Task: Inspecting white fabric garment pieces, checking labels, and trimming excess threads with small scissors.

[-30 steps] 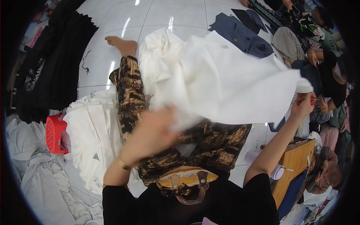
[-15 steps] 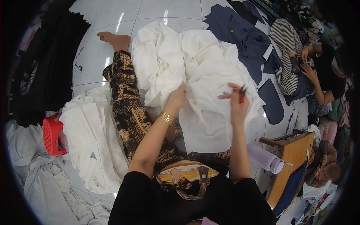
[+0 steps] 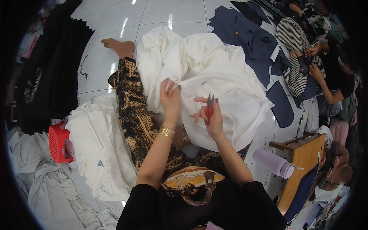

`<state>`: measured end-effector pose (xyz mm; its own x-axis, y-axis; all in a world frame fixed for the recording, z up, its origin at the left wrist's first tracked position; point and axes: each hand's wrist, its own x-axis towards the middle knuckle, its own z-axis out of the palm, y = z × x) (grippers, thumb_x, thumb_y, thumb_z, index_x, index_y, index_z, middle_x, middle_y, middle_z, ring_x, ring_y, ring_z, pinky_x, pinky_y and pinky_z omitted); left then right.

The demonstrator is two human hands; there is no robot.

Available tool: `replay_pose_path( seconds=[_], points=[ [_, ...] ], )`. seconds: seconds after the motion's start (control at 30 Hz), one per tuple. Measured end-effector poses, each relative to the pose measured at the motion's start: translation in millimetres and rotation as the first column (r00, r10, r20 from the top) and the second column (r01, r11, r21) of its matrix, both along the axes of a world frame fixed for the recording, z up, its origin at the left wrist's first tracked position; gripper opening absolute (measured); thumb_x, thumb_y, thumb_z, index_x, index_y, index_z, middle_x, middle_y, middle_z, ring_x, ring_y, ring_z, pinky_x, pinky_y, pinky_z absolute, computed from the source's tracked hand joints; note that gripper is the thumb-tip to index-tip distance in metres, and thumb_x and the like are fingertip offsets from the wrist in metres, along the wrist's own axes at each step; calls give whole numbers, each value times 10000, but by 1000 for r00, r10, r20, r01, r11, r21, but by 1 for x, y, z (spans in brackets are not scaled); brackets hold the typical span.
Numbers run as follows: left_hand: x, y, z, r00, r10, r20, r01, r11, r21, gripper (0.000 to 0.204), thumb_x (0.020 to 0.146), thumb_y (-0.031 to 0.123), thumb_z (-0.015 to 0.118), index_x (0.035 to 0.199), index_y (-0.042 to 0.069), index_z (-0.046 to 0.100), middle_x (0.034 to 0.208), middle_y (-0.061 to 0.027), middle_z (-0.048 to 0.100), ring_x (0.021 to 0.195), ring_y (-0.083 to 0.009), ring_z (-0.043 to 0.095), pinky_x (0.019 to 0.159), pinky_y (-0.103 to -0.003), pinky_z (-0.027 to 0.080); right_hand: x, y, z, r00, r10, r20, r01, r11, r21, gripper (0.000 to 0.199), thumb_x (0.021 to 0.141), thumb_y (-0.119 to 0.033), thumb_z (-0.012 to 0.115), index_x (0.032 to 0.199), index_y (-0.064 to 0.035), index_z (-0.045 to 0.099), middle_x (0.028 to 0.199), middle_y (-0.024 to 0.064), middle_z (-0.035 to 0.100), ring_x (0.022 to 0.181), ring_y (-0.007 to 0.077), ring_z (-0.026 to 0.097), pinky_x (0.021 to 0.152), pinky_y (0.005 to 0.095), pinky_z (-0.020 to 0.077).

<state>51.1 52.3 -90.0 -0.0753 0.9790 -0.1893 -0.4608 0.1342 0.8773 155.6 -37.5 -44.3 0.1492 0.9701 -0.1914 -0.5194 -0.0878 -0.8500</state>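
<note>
A large heap of white fabric point(image 3: 226, 76) lies across my lap and the tiled floor in front of me. My left hand point(image 3: 170, 97), with a gold watch at the wrist, pinches a fold of this cloth between thumb and fingers. In my right hand point(image 3: 212, 120) is a pair of red thread snips point(image 3: 209, 106), its dark pointed blades directed up and away from me. The right index finger and others stretch out beside the snips, just above the fabric. A small grey mark point(image 3: 204, 82) shows on the white cloth beyond the snips.
Folded white garments point(image 3: 101, 149) are stacked at my left beside a red plastic stool point(image 3: 58, 142). Black cloth point(image 3: 57, 73) is piled farther left. Navy pieces point(image 3: 245, 38) lie far right. A lilac bottle point(image 3: 273, 163) and wooden table point(image 3: 301, 168) stand near right; another person point(image 3: 329, 76) handles striped fabric.
My right hand has moved left and nearer to the left hand, with the snips now pointing up. The left hand has shifted slightly left, and the white fabric has been pulled and billows out.
</note>
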Motion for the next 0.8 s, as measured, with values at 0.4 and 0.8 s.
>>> replay_pose_path(
  seconds=[0.4, 0.8],
  points=[
    [-9, -31, 45, 915, -395, 85, 399, 917, -31, 359, 772, -86, 460, 1118, -18, 532, 965, -56, 567, 785, -68, 476, 733, -193, 401, 17, 6, 27, 987, -62, 147, 65, 998, -19, 409, 932, -346, 345, 893, 20, 522, 528, 12, 382, 436, 102, 431, 447, 236, 410],
    [-19, -31, 64, 927, -106, -361, 249, 891, 379, 392, 780, -99, 455, 1155, -1, 509, 1091, -92, 553, 809, -79, 522, 704, -199, 438, 5, 4, 18, 894, 173, 413, -141, 984, -107, 204, 917, -191, 367, 905, -13, 466, 795, 36, 537, 493, 135, 595, 346, 191, 342]
  ],
)
